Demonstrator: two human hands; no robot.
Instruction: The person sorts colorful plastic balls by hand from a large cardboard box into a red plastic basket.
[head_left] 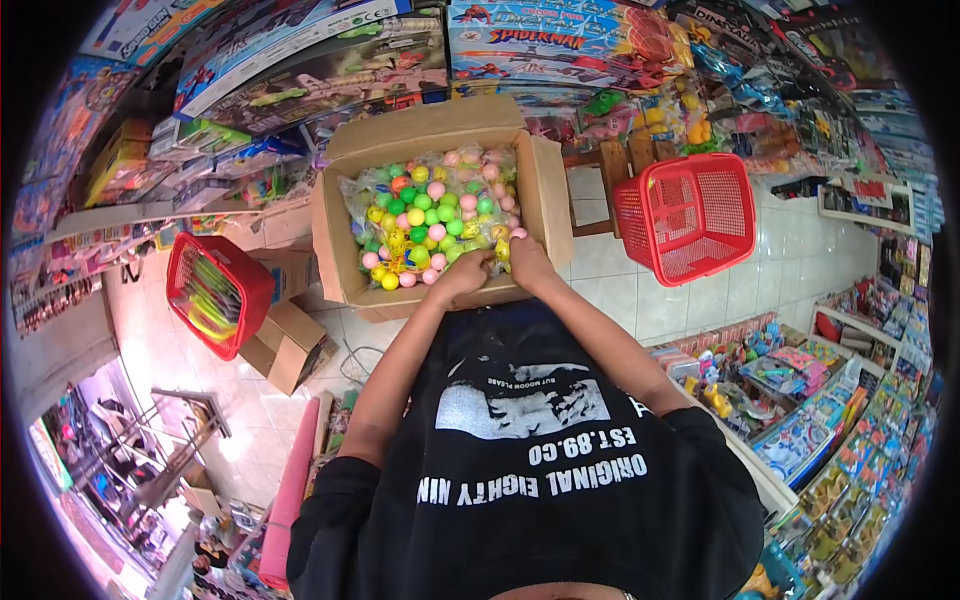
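Note:
An open cardboard box (548,190) stands in front of me, filled with small plastic balls (425,215) in green, yellow, pink and orange. Crinkled clear plastic (355,195) lies among and over them. My left hand (463,276) reaches over the near side of the box, its fingers curled in at the balls. Close beside it on the right, my right hand (531,262) is bent inward in the near right corner, by a pink ball (518,233). Both hands look closed; what is between the fingertips is too small to make out.
A red basket (652,235) stands to the right of the box. Another red basket (255,285), holding green and yellow packages, is on the left beside a smaller cardboard box (285,345). Toy boxes (570,40) line the back, and shelves of toys (790,400) flank the right.

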